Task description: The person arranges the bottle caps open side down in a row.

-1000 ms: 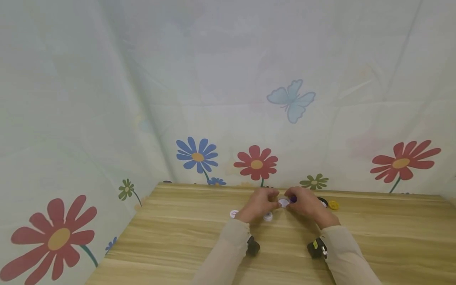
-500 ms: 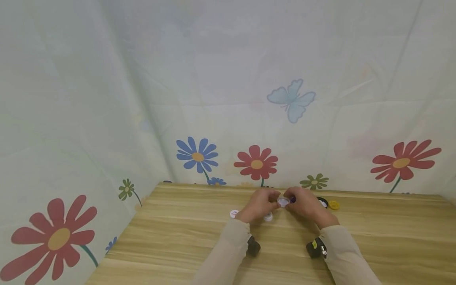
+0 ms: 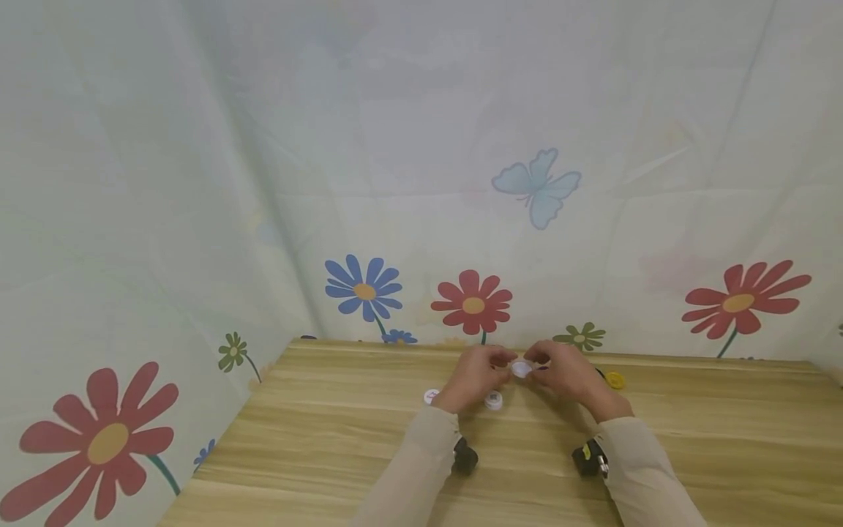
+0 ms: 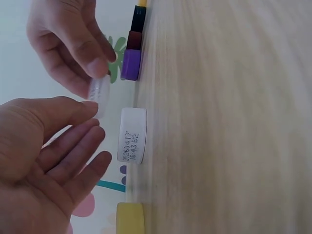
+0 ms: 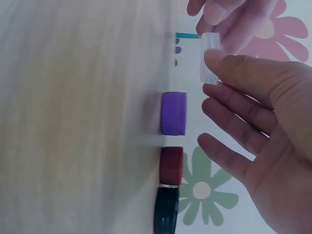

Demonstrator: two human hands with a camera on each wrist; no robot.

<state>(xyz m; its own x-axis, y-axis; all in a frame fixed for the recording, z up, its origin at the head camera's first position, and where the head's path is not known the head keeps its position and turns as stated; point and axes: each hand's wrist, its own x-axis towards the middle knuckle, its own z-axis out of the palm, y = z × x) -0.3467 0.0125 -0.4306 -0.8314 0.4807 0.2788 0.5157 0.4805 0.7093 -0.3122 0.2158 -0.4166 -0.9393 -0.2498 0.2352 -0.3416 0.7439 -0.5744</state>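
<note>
My left hand (image 3: pixel 476 377) and my right hand (image 3: pixel 563 373) meet over the back of the table, with a pale translucent bottle cap (image 3: pixel 522 368) between them. Thumb and fingers of the right hand pinch this cap (image 5: pixel 210 58) on edge in the right wrist view. From the other side, the left hand (image 4: pixel 63 141) pinches its lower end, its other fingers spread loosely. A white cap (image 4: pixel 132 135) with a printed date lies beneath the left hand. Below the right hand are a purple cap (image 5: pixel 173 113), a dark red cap (image 5: pixel 171 165) and a black cap (image 5: pixel 166 209).
On the wooden table (image 3: pixel 329 439), a yellow cap (image 3: pixel 615 380) lies right of the hands and a marked white cap (image 3: pixel 431 396) lies left. Another yellow cap (image 4: pixel 130 218) shows in the left wrist view. A flowered cloth (image 3: pixel 395 183) hangs behind the table.
Both hands have lifted the pale cap slightly and shifted it a little left. The right hand now covers more of the black cap.
</note>
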